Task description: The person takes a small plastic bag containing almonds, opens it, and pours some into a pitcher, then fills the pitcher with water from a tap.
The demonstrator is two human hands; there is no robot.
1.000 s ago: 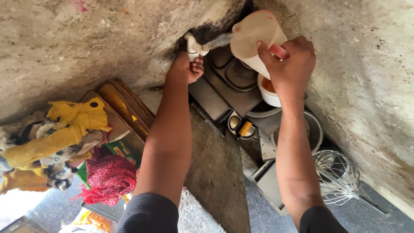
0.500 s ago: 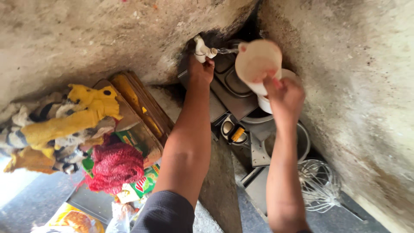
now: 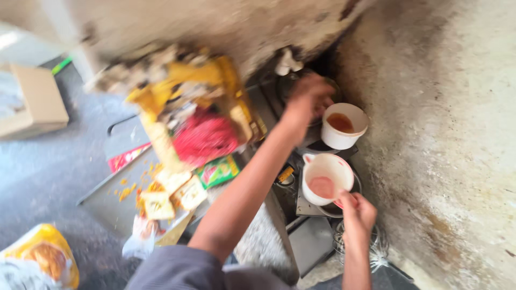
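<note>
White measuring cup [image 3: 325, 180] with pinkish residue held level by handle in right hand [image 3: 357, 212], fingers closed, just below white bowl [image 3: 344, 125] of orange liquid. Left hand [image 3: 306, 99] blurred beside bowl; grip indeterminable. Risk judged: bowl knocked, contents spilled.

Tight corner: wall [image 3: 457, 134], crowding cups [image 3: 344, 126]

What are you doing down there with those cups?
A person crouches in a rough corner between two walls. The right hand holds a white cup by its handle, pinkish liquid inside. The left hand reaches toward the corner, beside a white pot holding reddish-brown liquid. A whisk lies below the right hand. The picture is blurry.
</note>
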